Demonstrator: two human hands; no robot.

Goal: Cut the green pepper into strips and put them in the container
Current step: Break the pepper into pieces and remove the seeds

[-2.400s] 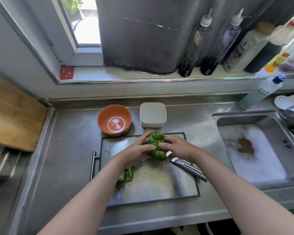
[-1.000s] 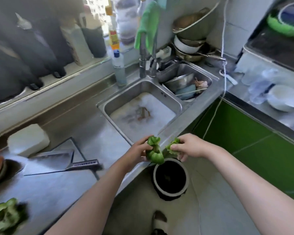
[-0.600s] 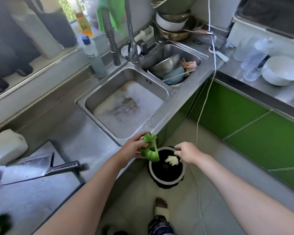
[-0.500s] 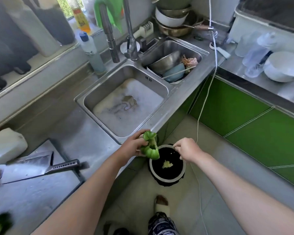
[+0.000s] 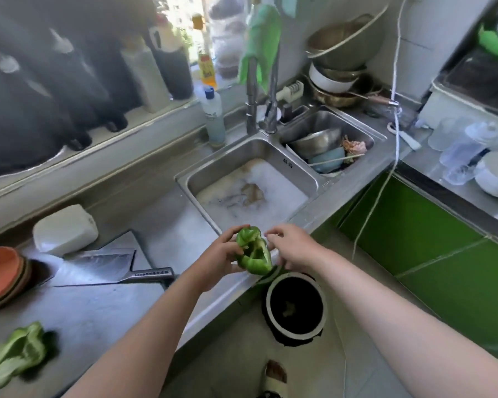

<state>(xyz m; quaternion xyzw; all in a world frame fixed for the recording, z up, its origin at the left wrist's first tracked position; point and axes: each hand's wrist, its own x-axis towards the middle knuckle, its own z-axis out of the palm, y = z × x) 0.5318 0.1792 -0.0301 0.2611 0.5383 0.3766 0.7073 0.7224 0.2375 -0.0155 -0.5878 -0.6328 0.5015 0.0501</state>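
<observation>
Pepper half (image 5: 253,252) gripped by left hand (image 5: 219,255) over bin (image 5: 295,307); right hand (image 5: 292,248) open, fingers beside it. Could slip, be dropped into bin w/ scraps.

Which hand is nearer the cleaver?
Left. The left hand holds the pepper half just right of the cleaver handle; the right hand is beyond the pepper.

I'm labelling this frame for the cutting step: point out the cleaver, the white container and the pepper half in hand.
cleaver (image 5: 98,265), head view, on the flat of the blade
white container (image 5: 65,229), head view, on its lid
pepper half (image 5: 253,254), head view, on its hollow inside
</observation>
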